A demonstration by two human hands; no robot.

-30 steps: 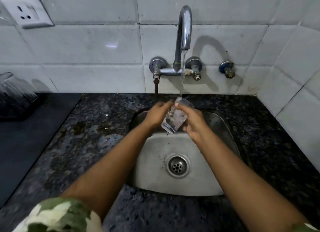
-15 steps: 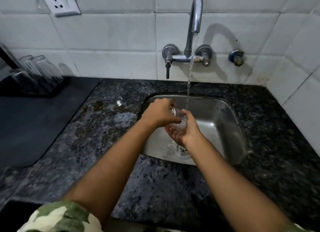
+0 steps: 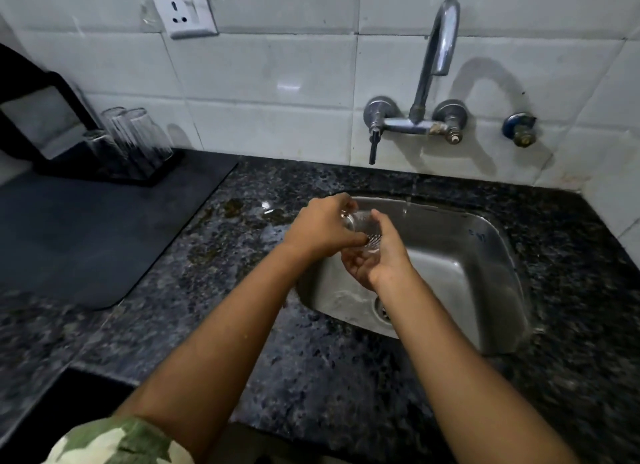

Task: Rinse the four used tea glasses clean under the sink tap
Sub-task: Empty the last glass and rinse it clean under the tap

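1. Both hands are meeting over the left part of the stainless steel sink basin (image 3: 485, 255), clamped on one small clear ribbed tea glass (image 3: 363, 226).
2. The left hand (image 3: 323, 229) is curling round the glass from above; the right hand (image 3: 375, 255) is cupping it from below and beside.
3. No stream is visibly falling from the curved chrome wall tap (image 3: 438, 47), though motion blur is making that hard to confirm.
4. Three clear glasses (image 3: 133, 137) are standing upside down in a black tray (image 3: 114, 172) at the back left of the speckled dark granite counter (image 3: 311, 359).
5. Judging by this, the rinsing of this glass is ending; next it probably needs shaking out and carrying left to the tray, gripped firmly since it is wet.
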